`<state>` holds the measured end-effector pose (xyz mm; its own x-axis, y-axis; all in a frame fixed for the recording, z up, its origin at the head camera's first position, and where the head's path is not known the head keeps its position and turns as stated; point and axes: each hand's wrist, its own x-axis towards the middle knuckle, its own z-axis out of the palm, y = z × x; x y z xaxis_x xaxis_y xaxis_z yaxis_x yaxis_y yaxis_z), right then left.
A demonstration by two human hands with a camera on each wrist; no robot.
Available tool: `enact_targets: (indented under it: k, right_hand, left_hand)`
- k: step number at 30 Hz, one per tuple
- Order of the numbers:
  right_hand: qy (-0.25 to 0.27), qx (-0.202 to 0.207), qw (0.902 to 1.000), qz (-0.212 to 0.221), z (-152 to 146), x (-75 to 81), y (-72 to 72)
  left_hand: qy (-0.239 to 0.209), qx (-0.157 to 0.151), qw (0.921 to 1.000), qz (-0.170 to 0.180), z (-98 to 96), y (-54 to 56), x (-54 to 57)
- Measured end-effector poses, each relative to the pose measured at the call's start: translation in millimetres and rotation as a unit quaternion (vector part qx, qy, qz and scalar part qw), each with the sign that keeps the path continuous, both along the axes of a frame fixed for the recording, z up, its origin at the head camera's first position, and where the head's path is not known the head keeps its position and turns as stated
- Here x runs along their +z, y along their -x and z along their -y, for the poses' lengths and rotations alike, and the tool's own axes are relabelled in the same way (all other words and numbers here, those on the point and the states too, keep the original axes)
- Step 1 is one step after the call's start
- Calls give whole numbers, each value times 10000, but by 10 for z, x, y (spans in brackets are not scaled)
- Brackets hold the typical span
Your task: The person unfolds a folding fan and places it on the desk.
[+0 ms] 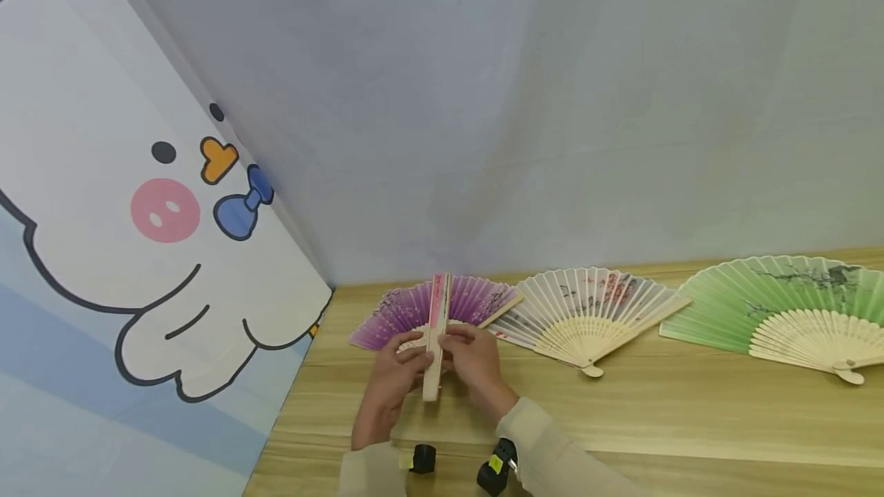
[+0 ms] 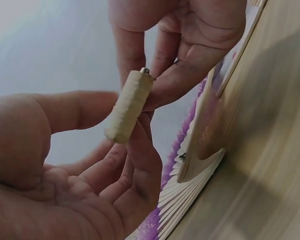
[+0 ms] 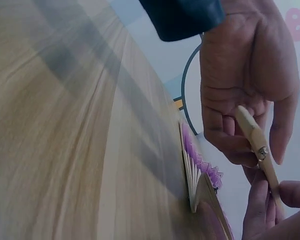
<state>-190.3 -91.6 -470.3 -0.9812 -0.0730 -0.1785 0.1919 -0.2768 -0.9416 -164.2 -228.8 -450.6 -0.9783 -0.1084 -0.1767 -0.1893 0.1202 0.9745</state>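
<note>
A folded hand fan [image 1: 438,301], with pink and white edges and pale wooden ribs, stands out between both hands in the head view. My left hand [image 1: 388,388] pinches it from the left side, thumb on the ribs. From the right, my right hand [image 1: 478,365] pinches the same ribs a little higher. The fan's pivot end [image 2: 129,107] faces the left wrist camera, with a small metal rivet. Behind the hands, a purple fan [image 1: 400,305] lies spread on the table, partly hidden by the folded fan and the fingers.
A spread white fan [image 1: 587,313] with red blossoms lies to the right, overlapping the purple one's edge. Farther right is a spread green fan [image 1: 780,305]. The wooden table [image 1: 656,420] meets a grey cloth backdrop [image 1: 518,136]; a cartoon-printed panel [image 1: 90,98] slants at left.
</note>
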Motion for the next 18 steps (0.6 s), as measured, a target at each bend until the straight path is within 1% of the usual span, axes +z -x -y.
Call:
enact_targets:
  k: [4, 6, 8, 11, 16, 18]
  right_hand:
    - [-155, -8, 9999, -44, -60, -4, -6]
    - [-204, 5, 9997, -91, -93, -8, -13]
    - [-256, 32, 9996, -150, -132, -8, -23]
    - [-246, 77, 9995, -187, -188, -13, -31]
    - [-201, 242, 9993, -187, -288, -25, -21]
    - [-187, 304, 9992, -189, -330, -28, -15]
  left_hand:
    - [293, -15, 9995, 99, -76, 24, -7]
    - [379, 52, 9992, 110, -117, 34, -11]
    - [456, 181, 9988, 94, -156, 44, -17]
    - [444, 322, 9985, 39, -208, 61, -33]
    - [297, 335, 9990, -83, -282, 73, -49]
    - [308, 347, 9988, -125, -308, 75, -50]
